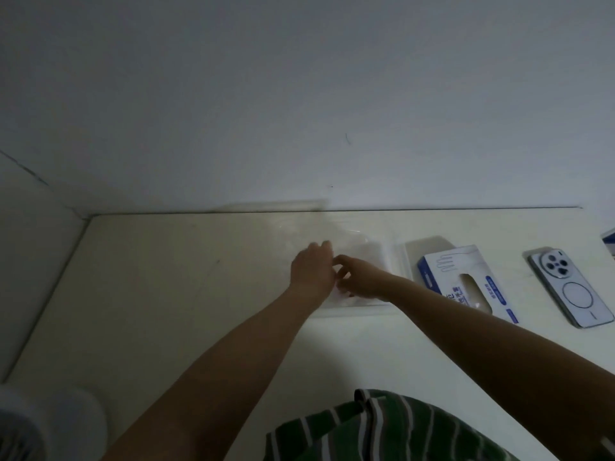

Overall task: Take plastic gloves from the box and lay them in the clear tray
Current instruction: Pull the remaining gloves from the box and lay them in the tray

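A pale wall (299, 94) rises behind a white table (199, 294). A clear tray (361, 309) sits on the table near the wall. A blue and white glove box (466, 281) lies just right of the tray, and a phone (570, 287) lies face down farther right. Nearer than the tray shows a green striped shirt (382, 430).

Both hands meet over the tray, touching. The left hand (312, 269) shows its back with its fingers hidden, so I cannot tell its grip. The right hand (361, 279) curls, thumb and forefinger pinching a thin clear glove (342, 287) inside the tray.
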`<state>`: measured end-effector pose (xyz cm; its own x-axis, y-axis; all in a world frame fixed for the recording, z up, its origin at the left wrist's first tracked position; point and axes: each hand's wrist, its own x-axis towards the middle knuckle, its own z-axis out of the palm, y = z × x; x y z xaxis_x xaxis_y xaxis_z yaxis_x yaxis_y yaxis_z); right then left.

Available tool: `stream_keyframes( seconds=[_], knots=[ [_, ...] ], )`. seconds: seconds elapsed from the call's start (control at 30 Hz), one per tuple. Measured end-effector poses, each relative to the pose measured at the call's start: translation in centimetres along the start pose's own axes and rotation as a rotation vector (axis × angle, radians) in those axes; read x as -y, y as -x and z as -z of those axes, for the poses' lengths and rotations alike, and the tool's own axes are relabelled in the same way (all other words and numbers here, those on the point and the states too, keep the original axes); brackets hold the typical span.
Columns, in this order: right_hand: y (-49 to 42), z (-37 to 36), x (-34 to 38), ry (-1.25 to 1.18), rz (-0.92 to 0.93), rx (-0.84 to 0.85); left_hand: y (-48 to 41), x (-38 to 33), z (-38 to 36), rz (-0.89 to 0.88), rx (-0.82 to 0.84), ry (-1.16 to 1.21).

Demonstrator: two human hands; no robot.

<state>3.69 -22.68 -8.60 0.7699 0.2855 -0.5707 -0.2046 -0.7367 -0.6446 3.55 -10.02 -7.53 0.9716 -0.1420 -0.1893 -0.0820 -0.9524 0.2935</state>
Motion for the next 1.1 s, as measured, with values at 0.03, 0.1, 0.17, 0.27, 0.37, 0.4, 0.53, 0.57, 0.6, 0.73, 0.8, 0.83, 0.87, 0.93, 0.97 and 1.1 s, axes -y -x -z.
stream_keyframes(
  seconds=[0.03,0.1,0.17,0.27,0.37,0.4,0.53,0.57,0.6,0.73,0.8,0.83,0.87,0.93,0.97,1.1],
  knots=[
    [-0.2,-0.1,-0.1,-0.03,-0.016,0.002,-0.1,0.2,-0.5,0.091,0.168,0.038],
    [-0.6,0.1,-0.8,-0.082,-0.061,-0.006,-0.3,1.2,-1.8,0.229,0.373,0.088],
    [-1.1,0.5,-1.6,-0.024,-0.116,-0.048,-0.6,2.0,-2.7,0.287,0.429,0.143],
    [-1.5,0.7,-2.8,0.048,-0.183,-0.023,-0.8,2.5,-3.1,0.322,0.453,0.185],
    [-1.8,0.2,-3.5,-0.018,-0.199,0.037,-0.7,2.5,-3.6,0.307,0.449,0.147],
    [-1.8,0.0,-3.5,-0.042,-0.205,0.036,-1.0,2.6,-4.0,0.348,0.455,0.192],
    [-1.1,0.9,-2.2,-0.015,-0.186,0.127,-1.2,2.1,-3.3,0.398,0.474,0.206],
    [-0.6,1.3,-1.8,-0.007,-0.165,0.145,-0.9,1.7,-2.7,0.354,0.491,0.108],
    [-0.2,1.8,-1.3,0.027,-0.126,0.134,-0.8,1.4,-2.3,0.279,0.444,-0.028],
    [2.2,4.0,0.7,0.187,0.13,-0.196,-0.6,-1.4,0.6,0.024,-0.021,-0.288],
    [3.8,5.7,0.8,0.033,0.186,-0.361,-0.9,-3.3,1.8,-0.049,-0.164,-0.187],
    [4.7,6.6,0.4,-0.012,0.183,-0.439,-0.9,-4.5,2.3,-0.092,-0.208,-0.131],
    [5.5,7.6,-0.3,-0.013,0.171,-0.515,-0.8,-5.8,2.5,-0.137,-0.246,-0.072],
    [6.5,9.0,-2.9,0.049,0.106,-0.606,-0.6,-8.5,2.6,-0.192,-0.254,0.056],
    [7.4,9.6,-4.8,0.07,0.052,-0.625,-0.3,-10.2,2.3,-0.215,-0.226,0.125],
    [9.3,9.9,-11.9,0.172,-0.179,-0.568,0.3,-15.2,0.2,-0.335,0.034,0.296]
  ],
)
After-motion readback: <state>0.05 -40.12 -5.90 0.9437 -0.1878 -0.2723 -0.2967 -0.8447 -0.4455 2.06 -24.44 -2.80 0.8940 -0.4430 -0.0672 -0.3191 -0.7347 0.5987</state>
